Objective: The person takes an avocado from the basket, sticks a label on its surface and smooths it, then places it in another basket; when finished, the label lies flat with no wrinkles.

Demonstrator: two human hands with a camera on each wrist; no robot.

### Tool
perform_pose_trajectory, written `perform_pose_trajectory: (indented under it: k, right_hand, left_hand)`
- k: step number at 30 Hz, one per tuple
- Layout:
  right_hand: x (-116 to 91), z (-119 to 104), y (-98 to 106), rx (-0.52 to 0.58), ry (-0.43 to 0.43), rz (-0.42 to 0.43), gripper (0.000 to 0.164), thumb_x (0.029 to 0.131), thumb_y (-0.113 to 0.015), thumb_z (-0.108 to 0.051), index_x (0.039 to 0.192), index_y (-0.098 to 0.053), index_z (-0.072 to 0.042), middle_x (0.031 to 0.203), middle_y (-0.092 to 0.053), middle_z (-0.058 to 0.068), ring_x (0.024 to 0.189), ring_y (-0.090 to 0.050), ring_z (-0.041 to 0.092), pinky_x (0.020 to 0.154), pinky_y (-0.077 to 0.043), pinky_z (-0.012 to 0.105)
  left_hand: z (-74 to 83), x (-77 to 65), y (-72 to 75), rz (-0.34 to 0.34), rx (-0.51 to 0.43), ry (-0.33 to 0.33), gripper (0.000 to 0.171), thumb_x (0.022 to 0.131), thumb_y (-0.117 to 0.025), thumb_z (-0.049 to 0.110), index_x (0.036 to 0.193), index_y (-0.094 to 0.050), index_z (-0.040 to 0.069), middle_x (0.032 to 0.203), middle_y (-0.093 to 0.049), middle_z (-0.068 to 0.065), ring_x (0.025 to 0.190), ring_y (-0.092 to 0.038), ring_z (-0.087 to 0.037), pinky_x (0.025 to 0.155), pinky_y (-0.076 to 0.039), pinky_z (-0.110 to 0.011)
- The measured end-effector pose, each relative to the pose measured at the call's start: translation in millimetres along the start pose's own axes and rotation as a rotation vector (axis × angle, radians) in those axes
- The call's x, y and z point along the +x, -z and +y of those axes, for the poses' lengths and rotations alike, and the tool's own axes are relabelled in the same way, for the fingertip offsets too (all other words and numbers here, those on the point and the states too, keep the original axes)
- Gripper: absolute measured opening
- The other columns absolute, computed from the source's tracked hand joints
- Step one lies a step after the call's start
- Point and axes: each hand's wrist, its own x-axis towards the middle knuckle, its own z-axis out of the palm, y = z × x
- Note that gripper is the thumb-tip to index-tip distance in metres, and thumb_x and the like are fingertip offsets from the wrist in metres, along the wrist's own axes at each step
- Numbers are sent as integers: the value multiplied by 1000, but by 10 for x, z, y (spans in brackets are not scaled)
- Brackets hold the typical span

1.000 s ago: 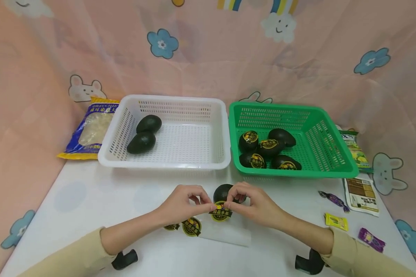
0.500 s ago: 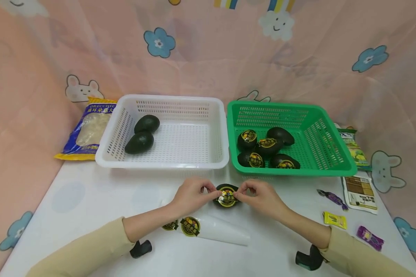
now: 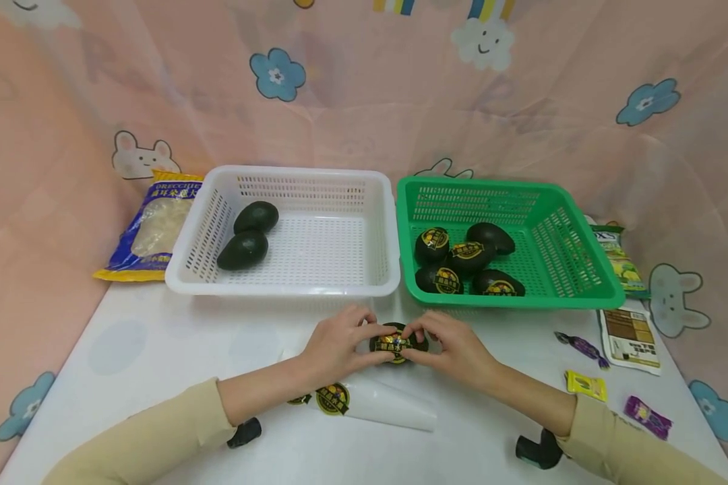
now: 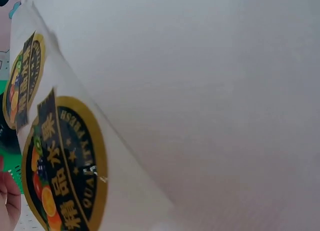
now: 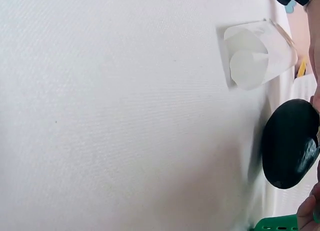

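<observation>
A dark avocado [image 3: 374,345] lies on the table in front of the baskets, with a round black-and-gold fruit sticker [image 3: 393,342] on its upper side. My left hand [image 3: 340,342] holds its left end, thumb and forefinger on the sticker's edge. From the right, my right hand [image 3: 458,349] holds the other end, fingertips pressing the sticker. The right wrist view shows the avocado [image 5: 287,146] from the side. Just below the hands lies a white sticker sheet [image 3: 394,405], bearing a round sticker [image 3: 333,399] and another partly hidden by the left hand.
Two plain avocados [image 3: 243,250] sit in the white basket [image 3: 285,289]. Several avocados, most visibly stickered, fill the left of the green basket [image 3: 516,300]. A pasta bag [image 3: 152,225] leans at left. Wrapped candies [image 3: 586,385] and snack packets [image 3: 631,340] lie at right.
Both hands carried the sticker from above the sheet onto the avocado. Their fingers moved inward from the sticker's edges and now press it against the fruit.
</observation>
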Motion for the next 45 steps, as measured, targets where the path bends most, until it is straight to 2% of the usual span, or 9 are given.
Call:
perform_pose_trajectory:
  k: [6, 15, 19, 23, 30, 34, 38, 42, 45]
  right_hand:
    - [-15, -42, 80, 62, -214, -43, 27, 81, -82, -27, 99, -64, -20, 83, -55, -6, 72, -51, 16, 61, -42, 23]
    - [-120, -77, 413, 909, -976, 248, 49, 95, -65, -30, 128, -49, 2, 107, -66, 1, 94, -59, 13, 77, -50, 21]
    - [-120, -47, 494, 1025, -1032, 378, 38, 97, -63, -30, 119, -48, -4, 97, -67, -6, 87, -59, 3, 73, -48, 14]
    - [-127, -25, 504, 1059, -1026, 406, 14, 100, -57, -21, 103, -57, -7, 90, -65, -6, 82, -58, 4, 72, -48, 15]
    - [-121, -7, 434, 1037, -1028, 361, 15, 95, -66, -27, 93, -68, -13, 87, -70, -5, 83, -61, 5, 75, -49, 18]
    - [-124, -10, 403, 1030, -1034, 351, 18, 95, -66, -28, 97, -67, -9, 87, -69, -5, 84, -62, 6, 77, -49, 19]
    - [-137, -8, 408, 1028, -1026, 366, 22, 95, -65, -28, 102, -63, -8, 90, -67, -3, 90, -61, 10, 82, -50, 21]
    - [-145, -3, 425, 1038, -1021, 400, 23, 95, -66, -28, 102, -58, -8, 89, -64, -3, 89, -60, 10, 83, -50, 21]
    - [-149, -8, 433, 1045, -1024, 416, 25, 96, -65, -28, 105, -55, -6, 87, -64, -3, 86, -59, 9, 82, -50, 20]
  left_hand:
    - [8, 41, -72, -28, -59, 1, 43, 81, -79, 39, 115, -69, 16, 110, -57, -1, 98, -52, -12, 69, -48, -21]
    - [62, 240, -50, -290, -95, -4, 63, 75, -83, 32, 132, -58, 20, 128, -55, 0, 114, -54, -16, 88, -50, -30]
    - [198, 552, 118, -305, -206, -72, 59, 74, -84, 26, 127, -60, 18, 122, -58, 1, 110, -55, -13, 90, -47, -24]
    - [287, 1179, 347, -291, -324, -90, 60, 73, -86, 27, 126, -61, 14, 119, -60, 0, 109, -54, -11, 93, -43, -22]
    - [-20, 1966, 221, -525, -136, 71, 60, 80, -81, 33, 131, -55, 14, 124, -57, -2, 112, -52, -15, 90, -44, -23]
    - [-139, 1955, 61, -591, -33, 151, 77, 83, -77, 41, 146, -41, 13, 140, -45, -8, 126, -45, -22, 100, -42, -30]
    - [-75, 1795, 115, -499, -21, 138, 92, 83, -73, 50, 153, -27, 13, 152, -31, -10, 139, -30, -27, 108, -35, -35]
    - [77, 1461, 253, -359, -315, 82, 56, 90, -70, 35, 137, -53, 9, 136, -53, -5, 122, -48, -16, 99, -44, -28]
    - [157, 1040, 311, -387, -629, 134, 28, 95, -65, 23, 119, -67, 9, 113, -67, 1, 99, -61, -9, 85, -52, -26]
